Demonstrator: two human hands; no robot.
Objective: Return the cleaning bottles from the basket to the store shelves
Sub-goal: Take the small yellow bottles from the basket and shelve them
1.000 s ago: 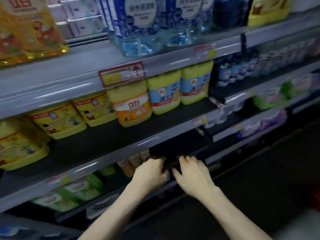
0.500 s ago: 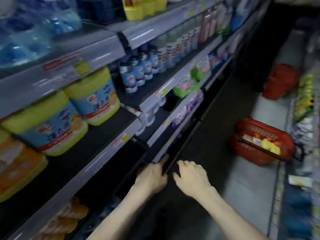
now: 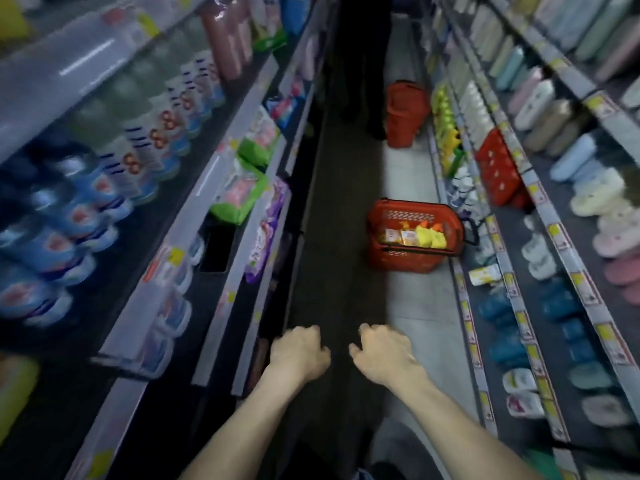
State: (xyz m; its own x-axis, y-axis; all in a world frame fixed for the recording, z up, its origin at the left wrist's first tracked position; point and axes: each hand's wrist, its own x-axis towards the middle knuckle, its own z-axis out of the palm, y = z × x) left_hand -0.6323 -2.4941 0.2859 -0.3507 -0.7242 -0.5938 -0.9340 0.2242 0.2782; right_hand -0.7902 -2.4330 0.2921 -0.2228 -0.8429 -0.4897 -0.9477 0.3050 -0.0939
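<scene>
Narrow store aisle, grey floor (image 3: pixel 415 306), stocked shelves (image 3: pixel 221 188) on both sides, left ones blurred. Red basket (image 3: pixel 412 258) sits on the floor by the right shelving's base, well ahead of me, long axis across the aisle, open top up, yellow and orange packs (image 3: pixel 415 236) inside. My left hand (image 3: pixel 298 353) and right hand (image 3: pixel 382 351) hover low, fingers loosely curled, empty.
</scene>
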